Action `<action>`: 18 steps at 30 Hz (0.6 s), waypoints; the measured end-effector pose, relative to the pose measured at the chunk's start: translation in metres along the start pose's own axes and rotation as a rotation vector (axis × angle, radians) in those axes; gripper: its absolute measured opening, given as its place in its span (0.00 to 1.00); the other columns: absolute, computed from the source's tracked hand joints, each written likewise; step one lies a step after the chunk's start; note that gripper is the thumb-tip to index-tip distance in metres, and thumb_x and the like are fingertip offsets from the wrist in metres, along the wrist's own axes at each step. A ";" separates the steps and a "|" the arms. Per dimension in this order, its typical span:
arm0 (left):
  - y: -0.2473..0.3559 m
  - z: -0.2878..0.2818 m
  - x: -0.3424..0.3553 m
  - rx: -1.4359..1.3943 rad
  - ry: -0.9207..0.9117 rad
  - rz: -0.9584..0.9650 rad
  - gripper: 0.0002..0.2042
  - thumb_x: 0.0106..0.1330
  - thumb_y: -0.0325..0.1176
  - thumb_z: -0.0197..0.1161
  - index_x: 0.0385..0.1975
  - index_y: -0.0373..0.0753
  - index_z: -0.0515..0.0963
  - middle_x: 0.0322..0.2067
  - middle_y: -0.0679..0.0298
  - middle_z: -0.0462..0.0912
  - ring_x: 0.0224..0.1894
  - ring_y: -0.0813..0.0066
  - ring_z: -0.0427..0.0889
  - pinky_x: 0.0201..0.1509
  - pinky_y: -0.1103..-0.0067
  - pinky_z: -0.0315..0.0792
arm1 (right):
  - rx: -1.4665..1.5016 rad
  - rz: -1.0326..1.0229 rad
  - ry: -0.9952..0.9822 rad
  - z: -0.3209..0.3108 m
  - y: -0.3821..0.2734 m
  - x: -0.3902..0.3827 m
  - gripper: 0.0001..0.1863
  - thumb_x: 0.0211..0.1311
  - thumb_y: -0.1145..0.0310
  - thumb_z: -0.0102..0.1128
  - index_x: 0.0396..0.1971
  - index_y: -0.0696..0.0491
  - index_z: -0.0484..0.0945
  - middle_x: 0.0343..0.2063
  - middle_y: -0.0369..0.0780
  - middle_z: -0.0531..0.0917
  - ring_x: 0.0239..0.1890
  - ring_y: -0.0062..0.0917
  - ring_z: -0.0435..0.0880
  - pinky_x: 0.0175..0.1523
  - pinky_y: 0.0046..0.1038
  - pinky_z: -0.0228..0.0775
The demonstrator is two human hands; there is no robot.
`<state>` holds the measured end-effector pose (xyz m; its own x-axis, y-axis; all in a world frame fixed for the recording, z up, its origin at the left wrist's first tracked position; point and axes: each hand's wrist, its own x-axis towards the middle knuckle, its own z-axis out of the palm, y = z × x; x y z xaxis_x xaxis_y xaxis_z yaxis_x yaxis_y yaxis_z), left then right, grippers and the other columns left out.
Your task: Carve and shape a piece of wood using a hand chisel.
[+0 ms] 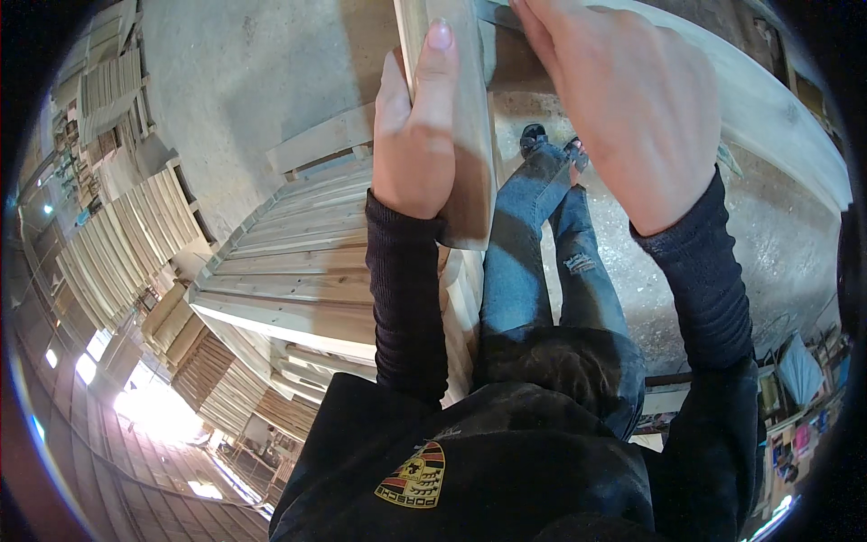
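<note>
A pale wooden board (470, 154) runs down from the top edge of the view, left of my legs. My left hand (415, 144) is closed round its left edge, thumb laid along the upper face and fingers on the far side. To the right, my right hand (632, 108) is raised with its back toward me. Its fingers are curled together at the top edge of the view, and whatever they hold is hidden. A long pale curved piece (768, 95) passes behind the right hand.
A large stack of wooden slats (289, 262) stands close by my left arm. More stacked boards (135, 235) lie farther left on the concrete floor (253, 72). My jeans-clad legs (533, 244) are below the board. A light blue bag (799, 370) sits among clutter at right.
</note>
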<state>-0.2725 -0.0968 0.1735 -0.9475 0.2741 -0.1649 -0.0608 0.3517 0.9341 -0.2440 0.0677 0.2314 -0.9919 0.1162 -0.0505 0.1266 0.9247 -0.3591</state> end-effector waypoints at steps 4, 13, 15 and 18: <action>-0.006 0.000 -0.001 0.129 0.019 0.189 0.25 0.78 0.50 0.49 0.49 0.27 0.73 0.40 0.53 0.80 0.44 0.66 0.77 0.53 0.76 0.70 | 0.034 0.008 -0.024 0.002 0.000 -0.001 0.09 0.65 0.65 0.55 0.27 0.53 0.75 0.14 0.44 0.80 0.19 0.39 0.82 0.25 0.38 0.71; 0.001 0.005 -0.001 -0.121 0.012 0.053 0.23 0.77 0.49 0.51 0.48 0.28 0.74 0.40 0.61 0.80 0.44 0.74 0.76 0.52 0.79 0.69 | 0.048 0.019 -0.026 0.006 0.001 -0.004 0.07 0.62 0.68 0.57 0.27 0.54 0.76 0.15 0.44 0.80 0.19 0.37 0.84 0.25 0.36 0.72; 0.002 0.006 0.000 -0.127 0.009 0.043 0.23 0.77 0.49 0.52 0.48 0.29 0.74 0.40 0.62 0.79 0.44 0.75 0.75 0.52 0.79 0.69 | 0.050 0.028 -0.019 0.007 0.000 -0.005 0.07 0.62 0.68 0.57 0.27 0.54 0.76 0.15 0.44 0.80 0.19 0.37 0.84 0.25 0.36 0.72; -0.001 0.003 0.001 -0.122 -0.003 0.036 0.23 0.77 0.49 0.52 0.47 0.29 0.75 0.39 0.64 0.78 0.43 0.77 0.74 0.51 0.80 0.69 | 0.057 0.033 -0.004 0.008 -0.001 -0.007 0.07 0.62 0.67 0.57 0.27 0.54 0.76 0.15 0.44 0.80 0.20 0.37 0.84 0.26 0.36 0.72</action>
<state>-0.2720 -0.0939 0.1718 -0.9489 0.2871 -0.1308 -0.0644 0.2297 0.9711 -0.2373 0.0630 0.2243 -0.9872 0.1450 -0.0669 0.1597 0.8981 -0.4098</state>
